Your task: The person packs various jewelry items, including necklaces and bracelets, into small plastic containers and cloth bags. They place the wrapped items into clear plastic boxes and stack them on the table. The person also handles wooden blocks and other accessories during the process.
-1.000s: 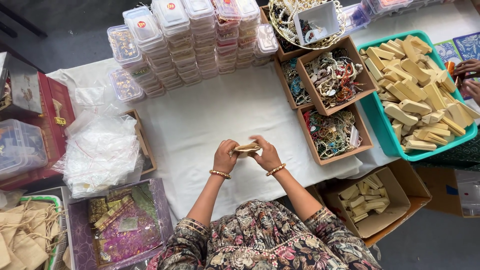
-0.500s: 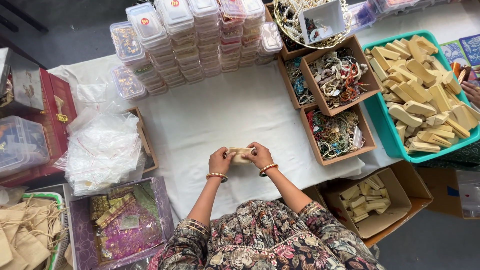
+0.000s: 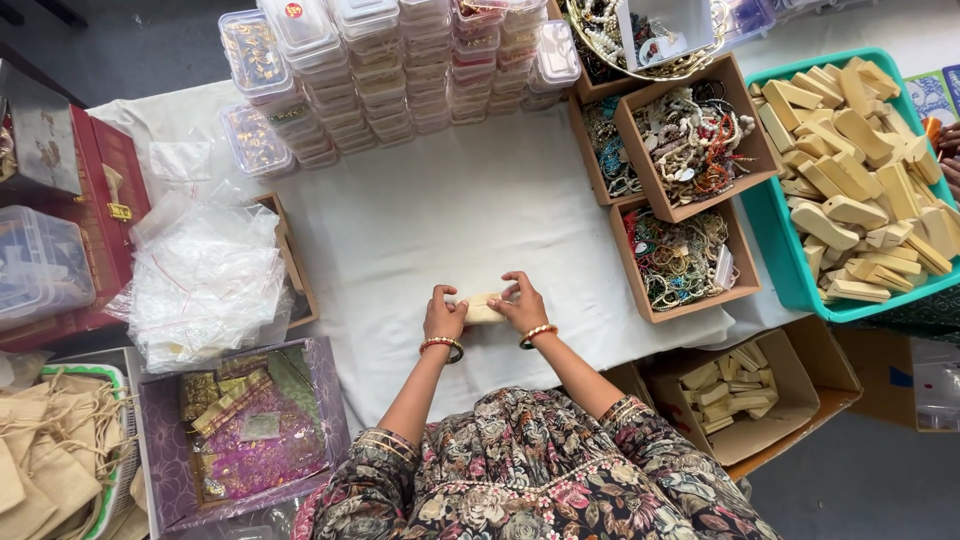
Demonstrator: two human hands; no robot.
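While the only view is from the head camera looking straight down, it shows both hands meeting over the white-covered bench (image 3: 420, 210): the left hand (image 3: 443, 317) and the right hand (image 3: 521, 305) each have their fingers curled closed on opposite ends of one pale wooden piece (image 3: 483, 309), held just above the cloth near the person's front edge. The step in hand looks like fitting or wrapping something onto that piece; the next move would seem to call for steady fingertip work at its middle. One piece is in the hands, and each wrist bears one bangle. To the right sit three brown boxes of beaded jewellery (image 3: 690, 135), one teal tray (image 3: 785, 270) heaped with many more wooden pieces, and one lower carton (image 3: 745, 395) holding several; the stacked clear boxes (image 3: 400, 75) are too many to count.
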